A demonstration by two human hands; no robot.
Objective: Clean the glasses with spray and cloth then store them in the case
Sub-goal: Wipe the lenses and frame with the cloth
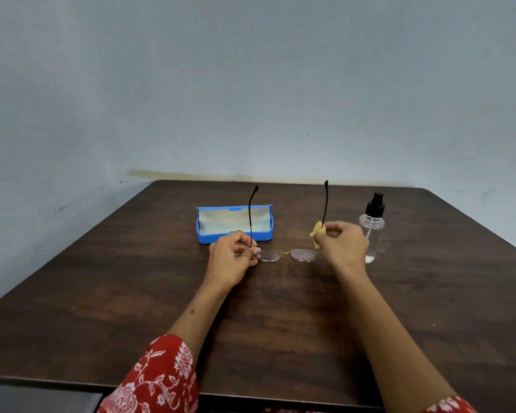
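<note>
Thin gold-rimmed glasses (286, 254) are held above the dark wooden table (280, 317), lenses down and both dark temple arms pointing up. My left hand (233, 259) pinches the frame at the left hinge. My right hand (341, 244) grips the right hinge together with a small yellow cloth (317, 231) bunched between the fingers. Behind the glasses an open blue case (234, 223) with a pale lining lies on the table. A clear spray bottle (372, 228) with a black nozzle stands just right of my right hand.
The table meets a pale grey wall (251, 84) at its far edge. Bare wood stretches left, right and in front of my hands. Red patterned sleeves show at the bottom of the view.
</note>
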